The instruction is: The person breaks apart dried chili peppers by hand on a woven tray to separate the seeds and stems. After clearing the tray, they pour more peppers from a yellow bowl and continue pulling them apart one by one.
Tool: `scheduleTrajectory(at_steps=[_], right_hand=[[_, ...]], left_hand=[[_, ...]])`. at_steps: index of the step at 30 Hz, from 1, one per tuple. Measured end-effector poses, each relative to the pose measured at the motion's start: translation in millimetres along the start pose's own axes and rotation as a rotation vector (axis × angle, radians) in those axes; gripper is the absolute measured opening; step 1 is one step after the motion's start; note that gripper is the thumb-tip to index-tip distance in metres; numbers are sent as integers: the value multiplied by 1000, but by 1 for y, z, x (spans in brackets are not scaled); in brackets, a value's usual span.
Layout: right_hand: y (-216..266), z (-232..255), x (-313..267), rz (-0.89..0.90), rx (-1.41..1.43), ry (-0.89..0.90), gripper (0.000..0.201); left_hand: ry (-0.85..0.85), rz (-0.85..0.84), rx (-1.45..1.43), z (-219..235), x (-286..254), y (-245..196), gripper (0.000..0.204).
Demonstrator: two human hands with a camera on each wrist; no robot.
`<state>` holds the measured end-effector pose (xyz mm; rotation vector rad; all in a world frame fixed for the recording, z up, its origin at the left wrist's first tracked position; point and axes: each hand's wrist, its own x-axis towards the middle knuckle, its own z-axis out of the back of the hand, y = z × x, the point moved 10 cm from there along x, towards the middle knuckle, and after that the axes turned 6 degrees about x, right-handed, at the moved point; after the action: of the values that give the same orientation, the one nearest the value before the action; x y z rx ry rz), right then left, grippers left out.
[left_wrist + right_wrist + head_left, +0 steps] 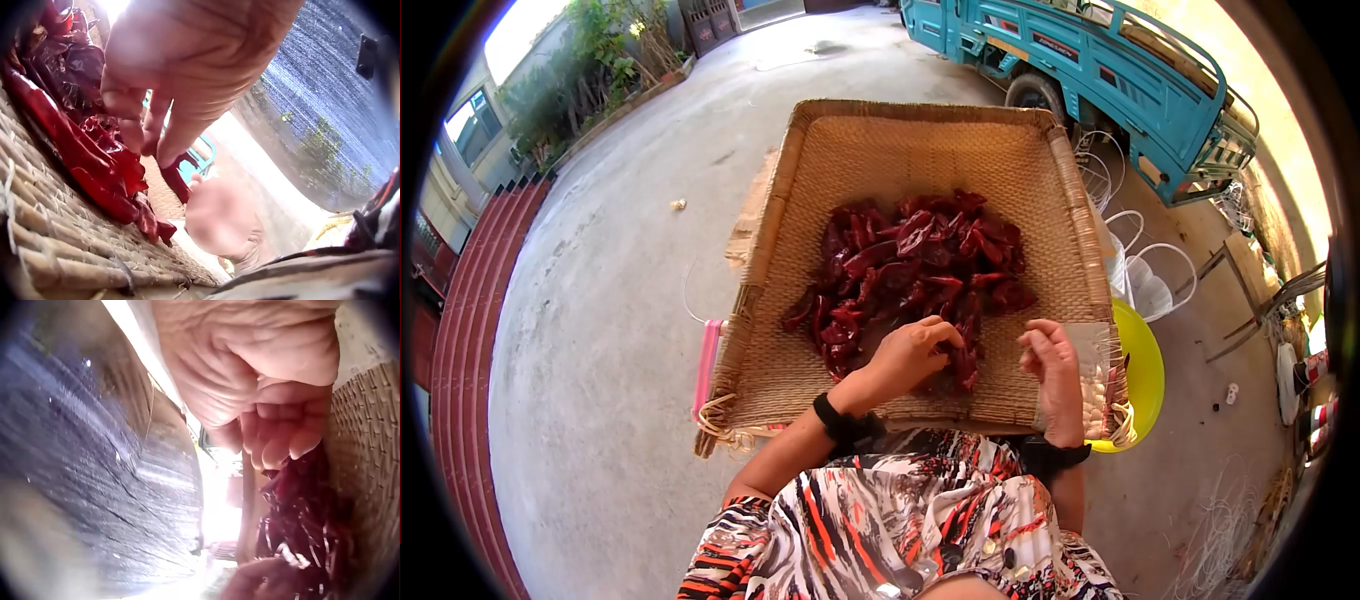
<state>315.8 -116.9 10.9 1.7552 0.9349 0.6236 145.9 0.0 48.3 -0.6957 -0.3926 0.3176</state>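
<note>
A heap of glossy, wrinkled dried red peppers [920, 260] lies in the middle of a woven tray [825, 150]. My left hand [910, 355] is over the near edge of the heap. In the left wrist view its thumb and fingertips pinch one dark red pepper [177, 178] that hangs below them. To the right, my right hand [1055, 375] is raised over the tray's near right part. Its fingers [275, 447] curl loosely with nothing between them, in front of the peppers [300, 512] in the right wrist view.
A yellow-green basin [1142, 375] stands on the ground under the tray's right side. Behind it are white buckets [1150, 285] with handles. A pink-edged thing [707, 370] shows at the tray's left. Further off stand a blue cargo tricycle [1090, 75] and red steps [475, 370].
</note>
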Motion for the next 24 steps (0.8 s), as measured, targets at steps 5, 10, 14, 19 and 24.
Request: scheduleTrajectory(at_steps=[5, 10, 14, 19, 24], right_hand=[[-22, -67, -9, -107, -120, 300, 34], [-22, -62, -10, -142, 27, 263, 35], [-6, -6, 5, -3, 189, -49, 20], [10, 111, 17, 255, 845, -238, 22], [12, 129, 2, 173, 951, -300, 36]], left_hand=[[46, -52, -191, 3, 3, -23, 28], [47, -44, -343, 2, 9, -27, 33], [-69, -18, -99, 13, 15, -3, 39], [-251, 60, 259, 39, 31, 21, 36], [-270, 143, 457, 31, 52, 48, 27]])
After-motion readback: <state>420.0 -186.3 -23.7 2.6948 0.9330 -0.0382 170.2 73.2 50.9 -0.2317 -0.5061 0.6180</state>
